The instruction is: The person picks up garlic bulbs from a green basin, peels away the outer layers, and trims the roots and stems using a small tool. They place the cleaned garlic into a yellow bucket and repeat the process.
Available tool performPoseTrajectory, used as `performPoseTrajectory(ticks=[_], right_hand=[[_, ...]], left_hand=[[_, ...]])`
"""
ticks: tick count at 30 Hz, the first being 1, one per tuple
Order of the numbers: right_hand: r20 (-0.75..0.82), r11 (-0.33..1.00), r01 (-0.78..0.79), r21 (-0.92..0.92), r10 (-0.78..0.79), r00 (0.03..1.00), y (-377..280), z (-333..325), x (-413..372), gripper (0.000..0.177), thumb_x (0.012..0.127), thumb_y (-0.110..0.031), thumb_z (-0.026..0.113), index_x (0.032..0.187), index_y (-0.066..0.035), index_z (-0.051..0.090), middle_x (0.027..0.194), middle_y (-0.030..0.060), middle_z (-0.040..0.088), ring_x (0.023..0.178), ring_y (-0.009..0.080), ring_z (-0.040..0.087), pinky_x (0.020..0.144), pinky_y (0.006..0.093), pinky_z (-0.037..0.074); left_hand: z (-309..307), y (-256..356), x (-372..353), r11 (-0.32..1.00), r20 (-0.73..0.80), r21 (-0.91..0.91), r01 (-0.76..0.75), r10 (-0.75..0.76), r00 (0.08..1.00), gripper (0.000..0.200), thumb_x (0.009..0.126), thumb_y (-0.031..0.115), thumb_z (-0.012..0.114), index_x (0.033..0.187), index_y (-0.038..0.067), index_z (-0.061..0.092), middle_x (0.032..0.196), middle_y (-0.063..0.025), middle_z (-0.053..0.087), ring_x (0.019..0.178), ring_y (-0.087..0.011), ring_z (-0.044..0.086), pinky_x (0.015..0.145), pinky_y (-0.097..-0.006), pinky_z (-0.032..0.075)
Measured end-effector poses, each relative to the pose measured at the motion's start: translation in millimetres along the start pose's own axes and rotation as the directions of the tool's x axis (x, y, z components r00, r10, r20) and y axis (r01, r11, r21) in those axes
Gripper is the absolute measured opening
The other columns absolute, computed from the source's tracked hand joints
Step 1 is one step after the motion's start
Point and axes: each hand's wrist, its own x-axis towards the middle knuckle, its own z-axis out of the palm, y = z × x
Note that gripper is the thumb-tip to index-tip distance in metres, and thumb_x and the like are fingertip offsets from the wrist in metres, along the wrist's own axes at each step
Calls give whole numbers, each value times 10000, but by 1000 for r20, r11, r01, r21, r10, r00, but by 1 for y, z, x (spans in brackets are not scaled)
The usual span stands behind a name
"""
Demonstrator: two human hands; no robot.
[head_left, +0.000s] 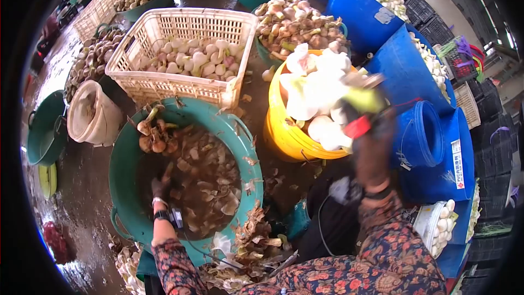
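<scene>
My left hand (160,187), in a dark glove, is inside the green tub (252,158), over murky water with loose peels (204,169). Its fingers look apart and hold nothing I can see. A clump of brown, unpeeled bulbs (158,137) lies just beyond it, at the tub's far left side. My right hand (374,139) is blurred by motion beside the yellow bucket (289,141), which is heaped with white peeled bulbs (314,95). A red piece (357,127) shows at its fingers, with a yellow-green smear above; I cannot make out what it holds.
A cream plastic crate (180,86) of pale bulbs stands behind the green tub. Blue barrels (401,68) line the right, with a blue bucket (428,134) among them. A white bucket (94,113) stands at left. Dry husks (254,235) pile up near my lap.
</scene>
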Motion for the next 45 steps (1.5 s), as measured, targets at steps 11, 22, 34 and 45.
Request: performPoseTrajectory(ticks=[11, 22, 34, 45], right_hand=[[233, 808, 277, -520, -178, 956, 105, -104, 123, 307, 886, -189, 533, 1109, 22, 535, 922, 165, 635, 875, 272, 595, 774, 353, 446], [215, 626, -20, -780, 297, 931, 141, -108, 168, 431, 851, -350, 441, 969, 21, 625, 932, 255, 620, 910, 379, 593, 766, 413, 445], [552, 995, 68, 73, -97, 828, 32, -3, -91, 183, 808, -183, 597, 845, -9, 638, 760, 179, 630, 720, 310, 624, 651, 350, 474], [813, 970, -237, -60, 185, 553, 41, 80, -161, 369, 859, -330, 575, 740, 16, 617, 610, 202, 561, 539, 305, 547, 544, 391, 426]], left_hand=[[-119, 138, -168, 466, 356, -851, 241, 175, 918, 448, 798, 302, 645, 1135, 19, 557, 950, -25, 594, 842, -109, 556, 702, -232, 443], [-164, 233, -271, 598, 303, -799, 53, 325, 896, 527, 768, 290, 680, 1181, 1, 529, 1004, -28, 594, 842, -93, 551, 683, -213, 440], [-153, 247, -316, 602, -6, -766, -224, 342, 940, 527, 672, 139, 798, 1120, -11, 562, 1025, -61, 601, 933, -120, 560, 839, -272, 475], [-161, 224, -325, 826, -268, -267, -496, 431, 862, 538, 571, 238, 842, 1014, 25, 623, 855, -106, 606, 780, -249, 578, 714, -333, 469]])
